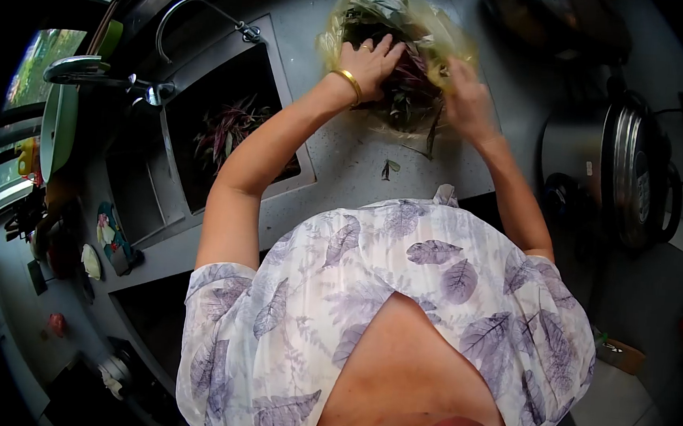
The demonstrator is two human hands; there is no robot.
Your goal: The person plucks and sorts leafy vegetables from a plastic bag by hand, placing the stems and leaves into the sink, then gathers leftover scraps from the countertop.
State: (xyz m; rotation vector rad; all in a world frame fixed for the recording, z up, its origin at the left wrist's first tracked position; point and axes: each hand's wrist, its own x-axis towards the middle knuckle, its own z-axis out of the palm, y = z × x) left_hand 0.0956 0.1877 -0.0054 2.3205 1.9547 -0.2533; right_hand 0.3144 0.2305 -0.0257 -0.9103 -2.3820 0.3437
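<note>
On the counter (341,161), left hand (373,66) splays over leaves (408,77), right hand (469,103) grips yellow bag (441,32).

Head camera, looking forward and down

Shirt (386,256) close beneath the lens; counter (333,161) and sink (278,57) farther off

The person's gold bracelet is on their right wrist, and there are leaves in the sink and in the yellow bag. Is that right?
Not quite: the head view shows the gold bracelet on the left wrist. There are leaves in the sink and in the yellow bag.
</note>
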